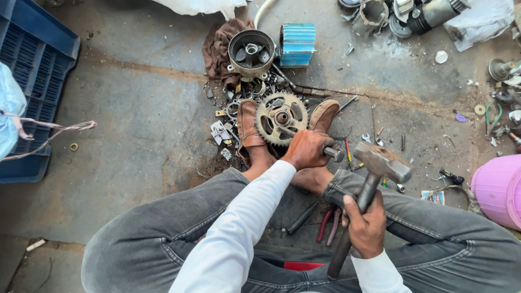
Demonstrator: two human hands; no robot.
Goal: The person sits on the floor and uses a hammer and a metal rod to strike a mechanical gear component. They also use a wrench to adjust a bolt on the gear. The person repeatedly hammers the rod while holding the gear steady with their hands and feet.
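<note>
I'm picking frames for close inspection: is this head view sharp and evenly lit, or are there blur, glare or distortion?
Head view: soft, even daylight, no hard shadows or glare; sprocket between the shoes is sharp, as are the left hand on the punch and the right hand on the hammer; white sleeve slightly soft; wide-angle stretch at the edges.

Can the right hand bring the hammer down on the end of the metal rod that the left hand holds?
Probably yes. The right hand holds the hammer raised just beside the rod, whose end sticks out bare past the left hand. Nothing lies between them.
</note>
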